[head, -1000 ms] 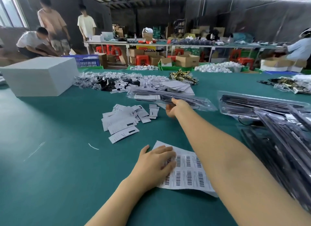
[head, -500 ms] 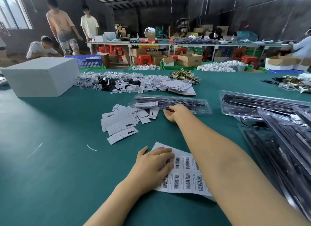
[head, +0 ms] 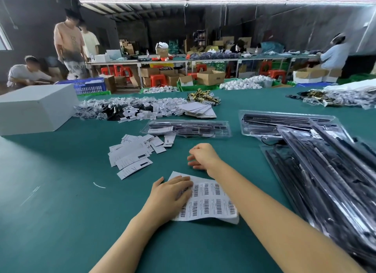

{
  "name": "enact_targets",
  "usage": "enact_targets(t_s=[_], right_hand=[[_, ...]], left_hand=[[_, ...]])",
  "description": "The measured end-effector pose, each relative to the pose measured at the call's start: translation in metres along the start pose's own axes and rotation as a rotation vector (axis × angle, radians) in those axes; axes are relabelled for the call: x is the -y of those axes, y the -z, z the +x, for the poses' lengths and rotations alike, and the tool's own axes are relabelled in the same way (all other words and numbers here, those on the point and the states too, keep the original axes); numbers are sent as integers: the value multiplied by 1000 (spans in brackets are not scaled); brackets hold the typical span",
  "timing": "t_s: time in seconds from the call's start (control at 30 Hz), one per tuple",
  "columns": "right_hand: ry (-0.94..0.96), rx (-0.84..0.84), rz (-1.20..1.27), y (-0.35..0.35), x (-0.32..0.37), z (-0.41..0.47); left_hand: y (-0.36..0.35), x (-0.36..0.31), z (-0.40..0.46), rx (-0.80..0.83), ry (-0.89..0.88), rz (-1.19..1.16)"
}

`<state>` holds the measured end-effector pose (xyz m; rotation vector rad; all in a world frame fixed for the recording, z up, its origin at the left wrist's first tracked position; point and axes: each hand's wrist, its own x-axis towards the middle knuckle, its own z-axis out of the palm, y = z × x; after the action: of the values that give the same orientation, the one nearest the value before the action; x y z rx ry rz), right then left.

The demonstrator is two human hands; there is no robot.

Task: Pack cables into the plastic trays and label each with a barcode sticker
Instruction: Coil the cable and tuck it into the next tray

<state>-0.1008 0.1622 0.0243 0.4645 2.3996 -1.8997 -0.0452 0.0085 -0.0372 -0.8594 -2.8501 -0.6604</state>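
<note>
Neither grip is clamping on anything: the left hand (head: 172, 195) is lying flat with straight fingers, pressing down on the left part of the barcode sticker sheet (head: 211, 204), which is resting on the green bench (head: 61, 191) at the near centre with its far corner curling up. Just beyond the sheet, the right hand (head: 203, 156) is hovering with its fingers loosely curled and holding nothing, apart from both the sheet and the packed tray (head: 187, 128) lying farther off at centre. That clear plastic tray is holding dark cables and a white card, and is sitting closed on the bench. To the right, a second clear tray (head: 284, 122) of cables is lying partly under a large stack of packed trays (head: 329, 181) that is running toward the near right edge. Left of the right hand, a loose heap of white paper tags (head: 134, 152) is spreading over the bench. Farther back, a white box (head: 34, 108) is standing at the far left, beside a long pile of small bagged parts (head: 126, 110).
</note>
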Motion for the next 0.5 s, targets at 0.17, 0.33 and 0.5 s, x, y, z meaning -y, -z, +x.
enact_targets(t_s=[0.17, 0.33, 0.5], right_hand=[[434, 0, -779, 25, -30, -60], [489, 123, -1148, 32, -78, -95], [437, 71, -1178, 39, -82, -98]], left_hand=[[0, -5, -3, -67, -7, 70], [3, -17, -13, -205, -15, 87], [5, -19, -21, -262, 21, -45]])
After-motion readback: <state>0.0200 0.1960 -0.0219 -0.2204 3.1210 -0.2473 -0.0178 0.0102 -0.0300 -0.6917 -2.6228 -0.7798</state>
